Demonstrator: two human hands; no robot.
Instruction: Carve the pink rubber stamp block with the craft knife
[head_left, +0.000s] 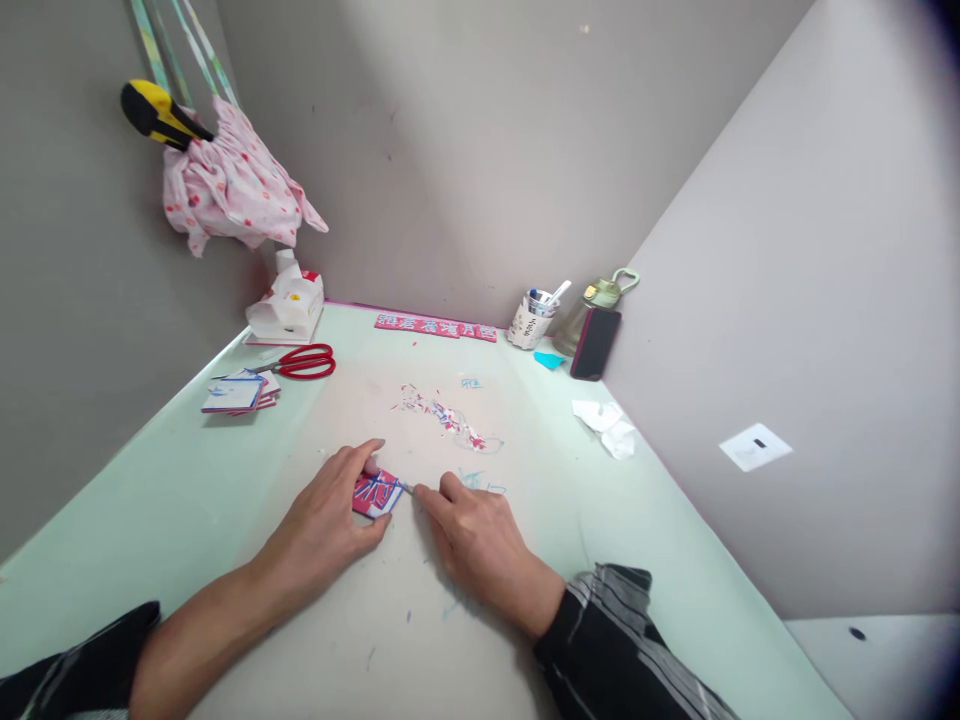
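Observation:
A small red-and-white carved tile (380, 492) with blue lines lies flat on the table mat. My left hand (319, 520) steadies it, thumb at the near edge and fingers at the far edge. In my right hand (484, 535) is a slim craft knife (409, 489); only its metal tip shows, touching the tile's right corner. The hand covers the rest of it. Red, white and blue shavings (450, 418) are strewn beyond both hands.
Red-handled scissors (307, 362) rest beside stacked square tiles (234, 394) on the left. Along the back are a tissue pack (289, 305), a row of carved red tiles (435, 327), a pen cup (533, 322), a bottle (581, 318) and a phone (596, 344). Crumpled tissue (607, 428) lies right.

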